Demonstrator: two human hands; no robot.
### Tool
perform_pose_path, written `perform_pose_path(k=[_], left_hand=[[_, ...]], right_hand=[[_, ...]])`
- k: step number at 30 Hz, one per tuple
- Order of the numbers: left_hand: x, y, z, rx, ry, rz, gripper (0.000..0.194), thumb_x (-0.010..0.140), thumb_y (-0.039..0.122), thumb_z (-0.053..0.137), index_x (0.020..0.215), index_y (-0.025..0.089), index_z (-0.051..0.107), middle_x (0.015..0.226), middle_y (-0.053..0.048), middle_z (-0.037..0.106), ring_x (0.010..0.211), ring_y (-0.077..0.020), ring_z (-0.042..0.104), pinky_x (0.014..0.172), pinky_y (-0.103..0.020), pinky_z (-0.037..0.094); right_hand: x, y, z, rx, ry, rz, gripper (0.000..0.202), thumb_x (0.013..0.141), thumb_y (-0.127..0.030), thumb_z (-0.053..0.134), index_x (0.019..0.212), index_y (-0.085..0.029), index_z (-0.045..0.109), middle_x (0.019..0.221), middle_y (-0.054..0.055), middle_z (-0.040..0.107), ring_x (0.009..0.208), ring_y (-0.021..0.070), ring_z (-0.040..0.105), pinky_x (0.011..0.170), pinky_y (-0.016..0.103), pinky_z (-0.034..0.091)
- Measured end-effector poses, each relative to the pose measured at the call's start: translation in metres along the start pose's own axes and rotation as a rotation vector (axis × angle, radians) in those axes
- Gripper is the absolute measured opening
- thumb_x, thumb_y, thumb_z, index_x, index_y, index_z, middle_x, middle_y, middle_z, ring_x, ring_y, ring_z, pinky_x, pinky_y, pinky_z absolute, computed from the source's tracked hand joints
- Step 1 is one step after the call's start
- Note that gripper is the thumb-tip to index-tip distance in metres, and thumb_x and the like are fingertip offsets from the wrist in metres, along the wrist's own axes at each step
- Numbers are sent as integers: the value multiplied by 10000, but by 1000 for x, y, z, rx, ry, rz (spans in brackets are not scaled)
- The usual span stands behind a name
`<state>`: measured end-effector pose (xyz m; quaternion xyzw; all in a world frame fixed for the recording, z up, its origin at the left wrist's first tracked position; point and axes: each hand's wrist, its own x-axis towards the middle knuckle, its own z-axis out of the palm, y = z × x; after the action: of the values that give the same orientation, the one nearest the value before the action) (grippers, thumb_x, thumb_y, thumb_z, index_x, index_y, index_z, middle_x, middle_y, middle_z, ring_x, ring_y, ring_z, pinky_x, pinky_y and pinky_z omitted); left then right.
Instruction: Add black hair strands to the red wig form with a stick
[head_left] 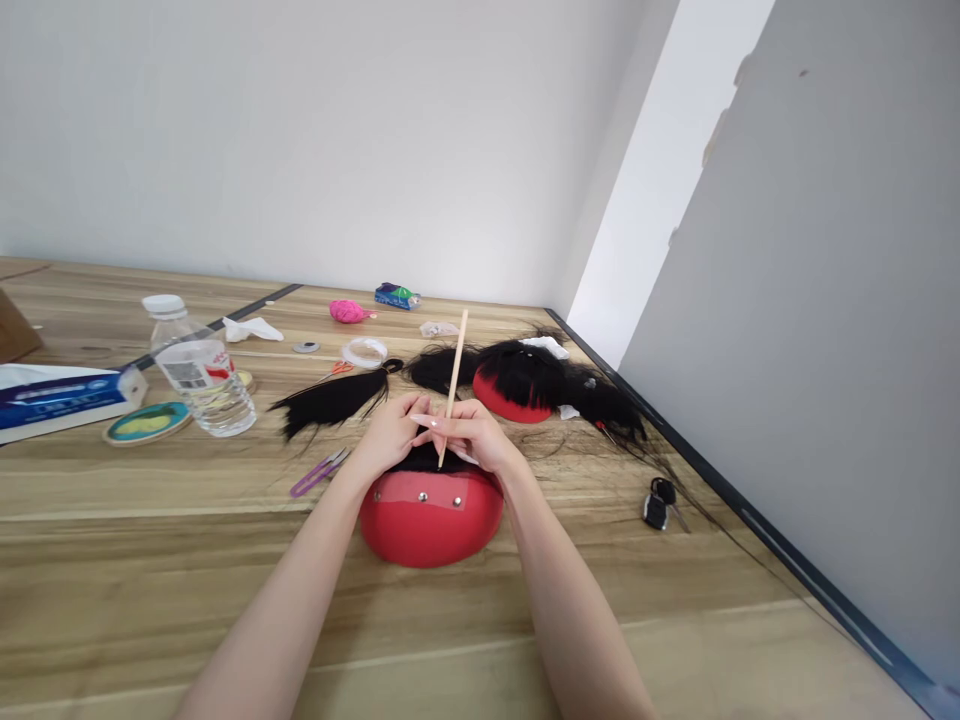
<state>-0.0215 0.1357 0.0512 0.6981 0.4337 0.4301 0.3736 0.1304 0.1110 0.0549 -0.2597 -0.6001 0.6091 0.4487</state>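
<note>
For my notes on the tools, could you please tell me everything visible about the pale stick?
The pale stick is thin, straight and looks wooden. It stands steeply, its top leaning right, held in the right hand. Its lower tip reaches the edge of the black hair on the nearer red dome; contact is unclear.

Both the left hand (390, 436) and the right hand (478, 436) cover much of the black hair (424, 461) beneath them, and hide the far side of the red block (431, 537). Some fingertips are lost where the hands overlap. Beyond the right hand, a wig (517, 365) conceals most of a second red dome (510, 405). Well left of the left hand, the picture's edge cuts off a tissue pack (60, 402) and a brown box (15, 332); the small print on the bottle (196, 372) is unreadable.
</note>
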Motion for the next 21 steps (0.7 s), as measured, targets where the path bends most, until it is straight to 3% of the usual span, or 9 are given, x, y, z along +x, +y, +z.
perform_pose_path(k=[3, 7, 21], left_hand=[[-1, -1, 1, -35, -18, -22, 370, 810, 526, 502, 650, 193, 500, 535, 20, 522, 459, -119, 449, 444, -237, 329], [-2, -5, 2, -74, -62, -48, 409, 833, 577, 474, 677, 200, 491, 433, 52, 452, 325, -87, 350, 350, -215, 227], [1, -7, 1, -15, -4, -30, 389, 821, 534, 479, 621, 201, 489, 432, 55, 441, 378, -98, 386, 392, -223, 269]], right_hand=[[0, -4, 3, -50, -25, 0, 354, 670, -448, 747, 528, -144, 634, 407, -52, 470, 362, 39, 236, 363, 222, 184], [-2, -14, 10, -99, -28, 25, 376, 658, -445, 749, 484, -146, 603, 357, -64, 396, 350, 39, 212, 375, 229, 109], [1, -13, 16, -83, -22, 33, 392, 650, -415, 763, 427, -151, 579, 438, -19, 526, 416, 65, 354, 447, 228, 236]])
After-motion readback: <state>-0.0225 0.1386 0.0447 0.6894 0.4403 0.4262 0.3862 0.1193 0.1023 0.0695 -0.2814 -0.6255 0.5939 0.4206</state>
